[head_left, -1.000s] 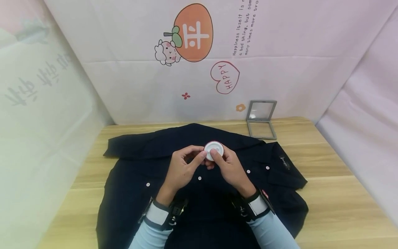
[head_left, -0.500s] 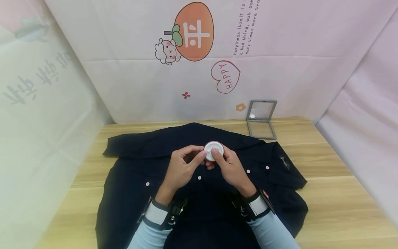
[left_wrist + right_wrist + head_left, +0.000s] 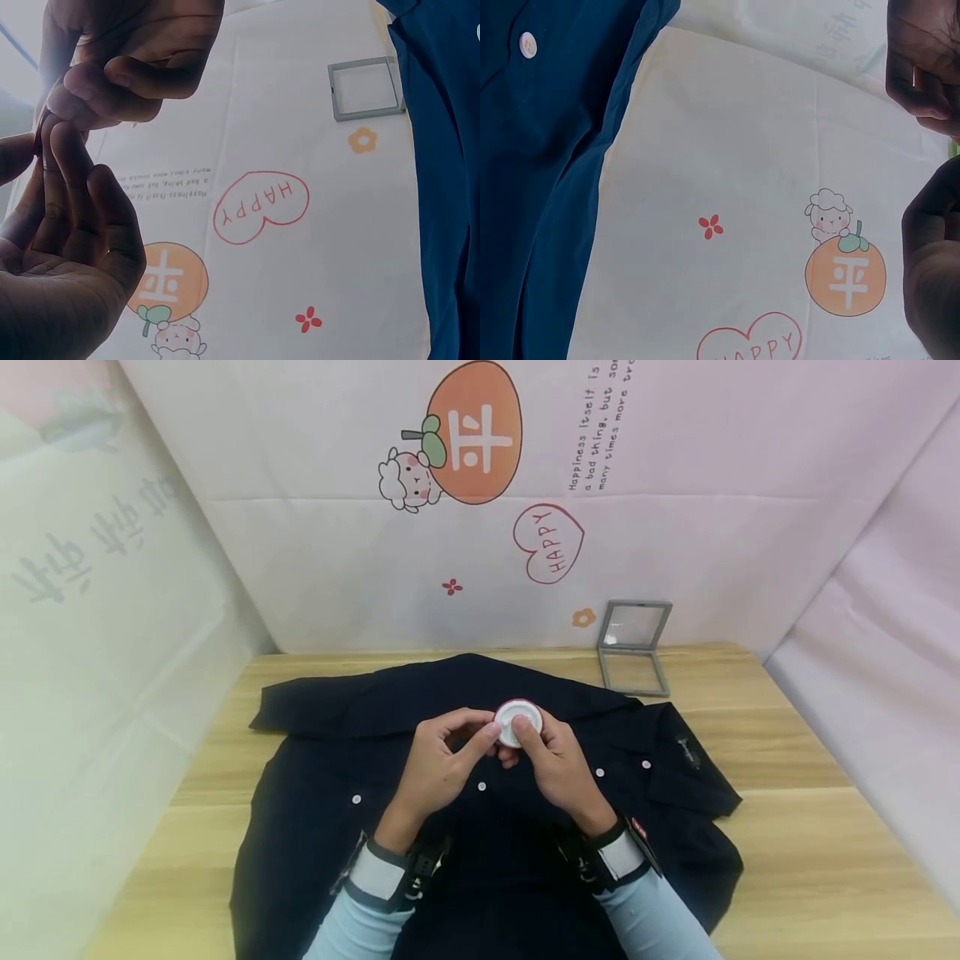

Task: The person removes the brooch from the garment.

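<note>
A pale wood table (image 3: 795, 810) fills the lower part of the head view, enclosed by white cloth walls (image 3: 322, 560) at the back, left and right; the back one bears an orange fruit print, a heart and lettering. A dark navy shirt (image 3: 322, 777) is spread over the middle, dotted with white buttons, its lower part running out of the bottom of the frame. Wood shows in a narrow strip at left and a wider one at right. The shirt's top edge lies near the table's back edge, at upper centre. A grey frame (image 3: 629, 649) stands unfolded at the back, right of centre, one panel flat on the wood, just beside the shirt. At the centre of the frame, over the shirt, is a white disc (image 3: 509, 713) with a reddish rim. The left hand (image 3: 435, 768) pinches its left edge between thumb and fingers; the right hand (image 3: 561, 772) grips it, thumb across the white face, fingers curled behind.
</note>
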Available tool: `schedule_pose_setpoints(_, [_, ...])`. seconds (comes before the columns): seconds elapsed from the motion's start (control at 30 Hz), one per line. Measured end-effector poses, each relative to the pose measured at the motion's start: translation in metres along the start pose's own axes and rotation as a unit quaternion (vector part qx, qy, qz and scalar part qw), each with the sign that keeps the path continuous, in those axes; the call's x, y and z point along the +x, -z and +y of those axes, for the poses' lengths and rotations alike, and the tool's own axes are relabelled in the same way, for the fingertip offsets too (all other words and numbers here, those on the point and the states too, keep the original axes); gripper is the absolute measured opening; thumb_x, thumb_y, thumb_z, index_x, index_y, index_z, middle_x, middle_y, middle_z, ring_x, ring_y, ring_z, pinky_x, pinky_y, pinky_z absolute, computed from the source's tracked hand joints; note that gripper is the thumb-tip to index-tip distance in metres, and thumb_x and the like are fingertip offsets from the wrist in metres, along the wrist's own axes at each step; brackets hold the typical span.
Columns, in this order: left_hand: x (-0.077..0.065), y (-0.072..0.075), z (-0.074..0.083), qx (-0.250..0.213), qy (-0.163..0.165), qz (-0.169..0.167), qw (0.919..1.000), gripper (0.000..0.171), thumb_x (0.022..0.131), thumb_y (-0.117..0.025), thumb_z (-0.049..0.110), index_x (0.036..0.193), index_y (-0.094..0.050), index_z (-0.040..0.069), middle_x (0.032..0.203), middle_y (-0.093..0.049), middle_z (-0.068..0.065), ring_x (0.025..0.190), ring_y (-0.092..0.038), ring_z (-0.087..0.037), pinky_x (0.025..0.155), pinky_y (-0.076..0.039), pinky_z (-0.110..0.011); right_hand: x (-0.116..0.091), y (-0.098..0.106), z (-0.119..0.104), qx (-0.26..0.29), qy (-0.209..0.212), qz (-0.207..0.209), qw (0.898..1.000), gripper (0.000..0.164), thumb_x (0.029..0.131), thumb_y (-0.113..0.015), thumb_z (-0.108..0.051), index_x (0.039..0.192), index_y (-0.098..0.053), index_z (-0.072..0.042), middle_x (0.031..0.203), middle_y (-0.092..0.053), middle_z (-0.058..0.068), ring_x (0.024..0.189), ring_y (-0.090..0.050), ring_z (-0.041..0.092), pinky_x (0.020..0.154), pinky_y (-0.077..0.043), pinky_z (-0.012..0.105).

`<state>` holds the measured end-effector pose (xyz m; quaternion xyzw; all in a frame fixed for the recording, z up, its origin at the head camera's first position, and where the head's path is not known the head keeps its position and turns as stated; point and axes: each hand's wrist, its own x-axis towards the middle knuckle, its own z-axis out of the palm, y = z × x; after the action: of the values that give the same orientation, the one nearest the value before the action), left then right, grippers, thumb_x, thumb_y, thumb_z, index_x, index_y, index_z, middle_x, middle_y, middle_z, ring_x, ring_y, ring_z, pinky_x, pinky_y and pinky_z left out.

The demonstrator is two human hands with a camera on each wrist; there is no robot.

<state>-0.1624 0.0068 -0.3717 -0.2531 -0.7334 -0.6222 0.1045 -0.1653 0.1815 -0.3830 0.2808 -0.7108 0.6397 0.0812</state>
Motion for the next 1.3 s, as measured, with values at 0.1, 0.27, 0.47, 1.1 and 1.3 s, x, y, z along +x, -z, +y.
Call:
schedule_pose_setpoints(0.1, [-0.0003, -0.0015, 0.0002, -0.001, -0.001, -0.003, 1.0000, 0.017, 0.094, -0.063, 0.008, 0.106, -0.071, -0.002, 0.095, -0.072, -0.017, 0.083, -0.068, -0.015, 0.077, -0.056, -0.026, -0.0012, 0.0004, 0.0012, -0.004, 0.010, 0.007, 1.000, 0.033, 0.106, -0.041, -0.016, 0.110, -0.057, 0.012, 0.079, -0.063, -0.005, 0.069, -0.061, 0.002, 0.063, -0.056, 0.023])
schedule_pose_setpoints(0.27, [-0.0011, -0.0033, 0.0006, -0.005, -0.009, -0.007, 0.9999, 0.017, 0.095, -0.063, 0.008, 0.106, -0.070, -0.003, 0.093, -0.071, -0.017, 0.080, -0.068, -0.015, 0.077, -0.056, -0.026, -0.0024, 0.0004, 0.0034, -0.019, 0.034, 0.022, 0.999, 0.029, 0.106, -0.042, -0.012, 0.105, -0.059, 0.011, 0.074, -0.063, 0.013, 0.067, -0.061, 0.002, 0.061, -0.056, 0.023])
schedule_pose_setpoints(0.47, [-0.0014, -0.0037, -0.0005, -0.015, -0.021, -0.014, 0.9996, 0.017, 0.095, -0.062, 0.009, 0.104, -0.071, -0.003, 0.090, -0.071, -0.017, 0.078, -0.067, -0.011, 0.075, -0.056, -0.028, -0.0021, -0.0004, 0.0060, -0.041, 0.071, 0.042, 0.996, 0.027, 0.105, -0.044, -0.009, 0.099, -0.062, 0.009, 0.067, -0.061, 0.017, 0.061, -0.060, 0.002, 0.055, -0.054, 0.024])
schedule_pose_setpoints(1.1, [-0.0020, -0.0051, 0.0012, -0.001, -0.024, -0.023, 0.9994, 0.015, 0.095, -0.063, 0.008, 0.102, -0.071, -0.002, 0.086, -0.072, -0.016, 0.073, -0.067, -0.011, 0.067, -0.054, -0.027, -0.0019, 0.0003, 0.0095, -0.084, 0.127, 0.070, 0.986, 0.027, 0.104, -0.046, -0.010, 0.092, -0.064, 0.006, 0.061, -0.061, 0.011, 0.054, -0.058, 0.007, 0.050, -0.051, 0.021])
schedule_pose_setpoints(1.3, [-0.0021, -0.0060, 0.0001, -0.001, -0.019, -0.021, 0.9996, 0.015, 0.095, -0.063, 0.009, 0.101, -0.072, -0.002, 0.087, -0.072, -0.015, 0.073, -0.067, -0.011, 0.066, -0.054, -0.027, -0.0019, -0.0002, 0.0099, -0.103, 0.141, 0.083, 0.981, 0.025, 0.103, -0.048, -0.009, 0.090, -0.064, 0.005, 0.061, -0.062, 0.010, 0.052, -0.059, 0.008, 0.050, -0.050, 0.019])
